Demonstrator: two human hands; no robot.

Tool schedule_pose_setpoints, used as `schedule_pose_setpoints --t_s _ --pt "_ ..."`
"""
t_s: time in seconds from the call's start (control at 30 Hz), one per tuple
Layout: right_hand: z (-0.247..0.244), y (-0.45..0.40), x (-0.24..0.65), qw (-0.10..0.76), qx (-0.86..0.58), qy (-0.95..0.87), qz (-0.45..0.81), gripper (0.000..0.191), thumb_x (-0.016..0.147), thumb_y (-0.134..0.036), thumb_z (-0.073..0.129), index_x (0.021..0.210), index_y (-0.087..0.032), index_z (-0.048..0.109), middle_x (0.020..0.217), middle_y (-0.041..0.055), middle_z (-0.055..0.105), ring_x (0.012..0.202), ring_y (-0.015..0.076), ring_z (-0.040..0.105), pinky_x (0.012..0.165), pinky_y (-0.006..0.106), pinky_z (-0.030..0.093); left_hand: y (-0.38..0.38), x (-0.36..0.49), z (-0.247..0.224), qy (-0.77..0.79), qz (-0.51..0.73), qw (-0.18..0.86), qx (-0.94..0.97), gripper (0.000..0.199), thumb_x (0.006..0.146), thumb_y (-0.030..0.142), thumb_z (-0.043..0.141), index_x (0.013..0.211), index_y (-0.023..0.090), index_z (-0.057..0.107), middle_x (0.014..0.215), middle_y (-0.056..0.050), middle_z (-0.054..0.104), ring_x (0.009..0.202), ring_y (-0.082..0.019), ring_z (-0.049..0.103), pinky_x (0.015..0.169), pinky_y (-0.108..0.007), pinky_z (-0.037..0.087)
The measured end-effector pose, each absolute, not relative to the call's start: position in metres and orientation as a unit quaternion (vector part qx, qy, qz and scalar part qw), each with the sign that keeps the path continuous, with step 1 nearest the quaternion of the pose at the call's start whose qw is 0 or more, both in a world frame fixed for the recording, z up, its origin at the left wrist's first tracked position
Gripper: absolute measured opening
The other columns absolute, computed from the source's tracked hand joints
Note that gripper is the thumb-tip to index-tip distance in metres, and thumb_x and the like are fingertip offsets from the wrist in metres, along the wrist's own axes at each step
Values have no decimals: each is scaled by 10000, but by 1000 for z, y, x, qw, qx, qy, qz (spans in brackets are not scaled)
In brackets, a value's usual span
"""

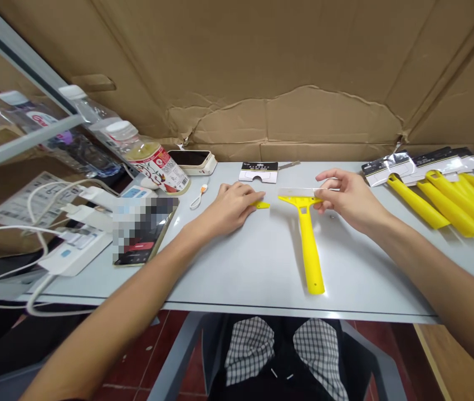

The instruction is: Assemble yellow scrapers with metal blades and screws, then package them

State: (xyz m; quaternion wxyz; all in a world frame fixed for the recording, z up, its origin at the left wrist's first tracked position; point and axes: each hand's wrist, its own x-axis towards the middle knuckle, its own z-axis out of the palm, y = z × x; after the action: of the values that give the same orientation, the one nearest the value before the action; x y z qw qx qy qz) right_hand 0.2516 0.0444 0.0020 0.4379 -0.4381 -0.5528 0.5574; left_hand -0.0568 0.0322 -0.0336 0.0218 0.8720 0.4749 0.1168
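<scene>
A yellow scraper (311,250) with a flat clear or pale blade strip (295,191) along its head points its handle toward me. My right hand (343,197) pinches the right end of the scraper's head between thumb and fingers. To the left, my left hand (237,207) rests low over the table, its fingers closed on a small yellow plastic piece (262,205) that sticks out past the fingertips. Most of that piece is hidden. Behind the hands lies a black and white header card (258,172), with a thin metallic strip (289,165) beside it.
Several more yellow scrapers (449,209) with header cards lie at the right. On the left are a phone (148,234), a power strip (78,250) with cables, a labelled bottle (153,161) and a white-cased device (195,161). Cardboard (287,61) walls the back.
</scene>
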Motion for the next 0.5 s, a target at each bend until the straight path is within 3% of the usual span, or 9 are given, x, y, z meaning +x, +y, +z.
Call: schedule_pose_setpoints --t_s 0.2,0.33,0.43,0.5 --pt "-3 46 252 425 -439 -558 561 356 773 -155 839 1068 -190 644 679 -43 672 589 179 729 629 313 601 31 -64 -25 473 106 67 872 339 1050 316 491 1232 173 739 1110 -151 670 1040 -317 626 920 -438 452" --pt "-4 45 252 416 -447 -563 557 358 777 -173 845 1073 -195 645 690 -39 680 592 178 733 628 304 592 28 -59 -16 489 194 86 846 176 951 230 592 993 208 762 990 -97 713 973 -288 644 896 -401 465" --pt "-3 44 252 415 -449 -563 556 348 782 -170 834 1071 -197 642 695 -38 679 599 182 739 608 297 587 23 -52 -8 476 293 79 825 133 923 240 659 949 223 788 949 -73 730 935 -260 637 884 -381 458" --pt "-2 43 251 413 -450 -563 557 343 787 -159 823 1073 -195 638 698 -37 681 606 185 746 604 293 587 18 -47 -3 497 357 79 787 117 918 265 700 944 232 809 821 -37 690 777 -207 596 783 -346 444"
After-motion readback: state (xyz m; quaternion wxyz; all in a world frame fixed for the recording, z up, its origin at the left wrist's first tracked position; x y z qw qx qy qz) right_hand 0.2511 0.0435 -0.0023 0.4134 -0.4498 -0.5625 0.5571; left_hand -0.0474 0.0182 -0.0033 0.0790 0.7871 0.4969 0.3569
